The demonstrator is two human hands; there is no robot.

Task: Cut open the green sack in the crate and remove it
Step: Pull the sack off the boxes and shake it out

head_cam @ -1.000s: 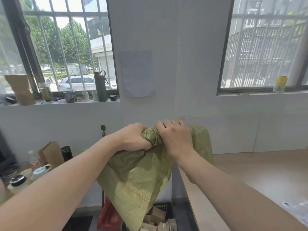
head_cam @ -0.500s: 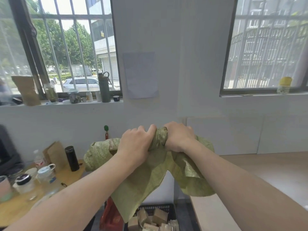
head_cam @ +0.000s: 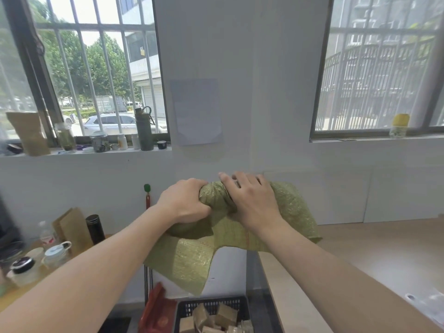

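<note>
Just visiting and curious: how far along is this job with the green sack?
Nearly done, it seems. The green sack is already out of the black crate, which holds only small brown boxes. In hand: the left hand and right hand are bunching the empty sack in the air. Left: setting it down somewhere.

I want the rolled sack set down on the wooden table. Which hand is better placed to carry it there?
Probably the right hand: it lies over the green sack on the side nearest the wooden table. The left hand grips the far end.
</note>
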